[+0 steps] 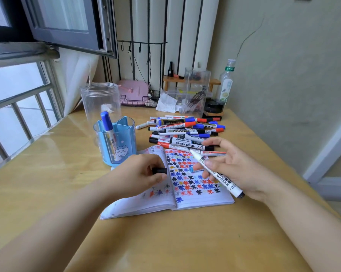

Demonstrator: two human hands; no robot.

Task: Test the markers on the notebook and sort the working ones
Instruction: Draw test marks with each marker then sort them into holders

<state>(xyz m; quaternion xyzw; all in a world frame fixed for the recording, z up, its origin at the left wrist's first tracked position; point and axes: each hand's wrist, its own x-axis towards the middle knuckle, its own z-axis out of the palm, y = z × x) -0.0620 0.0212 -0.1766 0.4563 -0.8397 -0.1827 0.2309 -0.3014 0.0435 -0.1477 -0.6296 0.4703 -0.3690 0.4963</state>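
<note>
At the far left, a clear plastic jar [101,99] is seen standing on the wooden table [48,173]. Just in front of it a blue pen holder [117,142] stands upright, and one blue-capped marker [108,122] is held in its left compartment. Near the middle, a black cap [159,171] is pinched between the thumb and curled fingers of the left hand [140,173], which rests on the left page of the open notebook [165,195]. The right page is covered with red, blue and black ink blots. Beyond the notebook, a pile of markers [185,132] lies on the table, capped in red, blue and black. To the right, an uncapped white marker [216,173] is held slantwise above the right page by the right hand [238,171], gripped between thumb and fingers, while the index finger is stretched out toward the pile.
</note>
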